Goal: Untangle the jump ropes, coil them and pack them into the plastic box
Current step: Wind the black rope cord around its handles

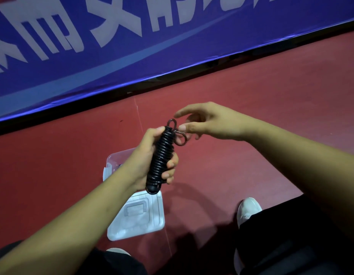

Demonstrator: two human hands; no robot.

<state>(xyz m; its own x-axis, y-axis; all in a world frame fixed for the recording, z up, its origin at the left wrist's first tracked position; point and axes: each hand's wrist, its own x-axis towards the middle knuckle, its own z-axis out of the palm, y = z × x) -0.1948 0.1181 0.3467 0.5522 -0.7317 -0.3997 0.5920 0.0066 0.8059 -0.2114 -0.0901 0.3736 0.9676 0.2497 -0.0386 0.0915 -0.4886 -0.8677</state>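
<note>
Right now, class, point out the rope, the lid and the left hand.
rope [162, 155]: head view, middle of the coil.
lid [155, 213]: head view, flat part beside its handle.
left hand [142, 159]: head view, back of the hand.
</note>
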